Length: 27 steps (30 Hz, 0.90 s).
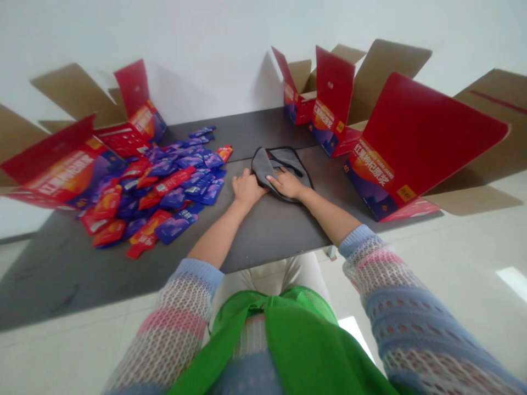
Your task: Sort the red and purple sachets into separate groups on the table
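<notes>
A grey cloth bag with black trim and a black strap [284, 160] lies on the dark table [263, 230] in front of me. My left hand [246, 186] is closed on the bag's raised left edge. My right hand [286, 184] rests on the bag's near part, fingers stretched flat towards the left hand. A pile of several red and purple sachets [164, 189] lies to the left of my hands, a little apart from them.
Open red-and-purple cartons with brown flaps stand around the table: two at the left [61, 170] [138, 123], three at the right [298, 96] [333, 118] [407, 148]. A green apron [296, 340] covers my lap. A white wall rises behind the table.
</notes>
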Each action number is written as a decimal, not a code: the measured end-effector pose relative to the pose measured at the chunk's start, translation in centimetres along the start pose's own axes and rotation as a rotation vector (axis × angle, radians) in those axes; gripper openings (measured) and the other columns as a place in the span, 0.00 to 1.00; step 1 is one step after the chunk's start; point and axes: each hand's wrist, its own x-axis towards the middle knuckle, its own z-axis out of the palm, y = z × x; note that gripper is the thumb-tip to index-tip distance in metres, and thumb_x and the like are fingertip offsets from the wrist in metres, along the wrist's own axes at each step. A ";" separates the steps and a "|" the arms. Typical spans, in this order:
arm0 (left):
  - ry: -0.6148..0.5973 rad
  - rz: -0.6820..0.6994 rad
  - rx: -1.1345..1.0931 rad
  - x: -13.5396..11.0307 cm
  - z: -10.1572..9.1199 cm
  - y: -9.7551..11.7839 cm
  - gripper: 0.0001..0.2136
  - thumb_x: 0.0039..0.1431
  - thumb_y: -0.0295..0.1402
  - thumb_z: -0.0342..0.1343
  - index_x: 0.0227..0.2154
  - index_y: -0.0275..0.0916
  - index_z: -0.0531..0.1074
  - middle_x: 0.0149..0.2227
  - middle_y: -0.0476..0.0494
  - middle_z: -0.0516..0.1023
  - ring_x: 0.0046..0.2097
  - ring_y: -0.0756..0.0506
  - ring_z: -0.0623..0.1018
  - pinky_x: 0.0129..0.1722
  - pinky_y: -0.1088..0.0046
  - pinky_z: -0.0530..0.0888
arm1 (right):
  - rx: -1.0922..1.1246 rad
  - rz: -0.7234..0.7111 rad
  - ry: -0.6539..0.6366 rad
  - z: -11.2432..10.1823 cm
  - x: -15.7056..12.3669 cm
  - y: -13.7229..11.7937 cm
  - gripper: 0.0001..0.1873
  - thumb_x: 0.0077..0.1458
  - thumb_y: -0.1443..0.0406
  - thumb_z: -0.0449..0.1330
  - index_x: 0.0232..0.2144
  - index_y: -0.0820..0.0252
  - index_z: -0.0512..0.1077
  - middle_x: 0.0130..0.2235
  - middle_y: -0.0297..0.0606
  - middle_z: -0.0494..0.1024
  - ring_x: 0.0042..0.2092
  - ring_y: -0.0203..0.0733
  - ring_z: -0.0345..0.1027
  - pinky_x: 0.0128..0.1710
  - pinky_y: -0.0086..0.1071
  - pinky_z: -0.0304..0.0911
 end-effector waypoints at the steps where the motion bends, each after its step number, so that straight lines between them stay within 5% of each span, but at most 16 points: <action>1: -0.003 -0.001 -0.008 0.1 0.0 -0.1 0.23 0.54 0.51 0.59 0.48 0.41 0.79 0.52 0.34 0.73 0.52 0.31 0.75 0.57 0.51 0.65 | -0.022 0.031 0.016 -0.1 0.1 0.2 0.47 0.67 0.44 0.27 0.61 0.74 0.67 0.62 0.56 0.70 0.65 0.52 0.62 0.69 0.46 0.44; 8: 0.014 0.003 -0.125 1.1 0.8 -1.1 0.25 0.51 0.53 0.62 0.45 0.40 0.79 0.51 0.40 0.74 0.50 0.37 0.76 0.53 0.60 0.70 | -0.134 0.317 0.101 -0.8 0.4 2.4 0.43 0.69 0.48 0.30 0.62 0.72 0.67 0.63 0.55 0.69 0.67 0.57 0.56 0.68 0.53 0.42; 16: -0.003 0.019 -0.121 1.2 0.7 -1.1 0.23 0.52 0.50 0.63 0.46 0.41 0.79 0.53 0.38 0.74 0.51 0.35 0.76 0.53 0.59 0.69 | -0.110 0.068 -0.044 -0.4 0.5 -0.1 0.37 0.71 0.51 0.33 0.63 0.72 0.65 0.64 0.53 0.67 0.70 0.52 0.51 0.70 0.49 0.41; 19: -0.007 0.025 -0.105 1.1 0.4 -0.8 0.23 0.54 0.50 0.62 0.47 0.41 0.79 0.51 0.35 0.75 0.49 0.33 0.77 0.52 0.57 0.69 | -0.019 0.021 -0.059 -0.2 1.0 -0.7 0.35 0.70 0.51 0.36 0.62 0.69 0.66 0.64 0.50 0.68 0.68 0.51 0.57 0.70 0.45 0.44; 23: -0.008 0.025 -0.091 1.2 0.6 -0.7 0.25 0.52 0.50 0.63 0.47 0.37 0.79 0.51 0.33 0.74 0.50 0.31 0.76 0.54 0.56 0.67 | 0.212 0.182 -0.033 -0.7 1.5 0.7 0.33 0.69 0.50 0.43 0.57 0.68 0.73 0.59 0.50 0.74 0.64 0.53 0.63 0.64 0.42 0.56; 27: 0.021 0.064 -0.098 1.2 0.9 -0.8 0.24 0.52 0.51 0.61 0.43 0.36 0.80 0.52 0.32 0.74 0.52 0.31 0.74 0.56 0.56 0.65 | 0.503 0.231 0.154 -1.1 1.2 2.5 0.30 0.69 0.51 0.43 0.52 0.62 0.76 0.53 0.42 0.80 0.58 0.46 0.70 0.63 0.43 0.59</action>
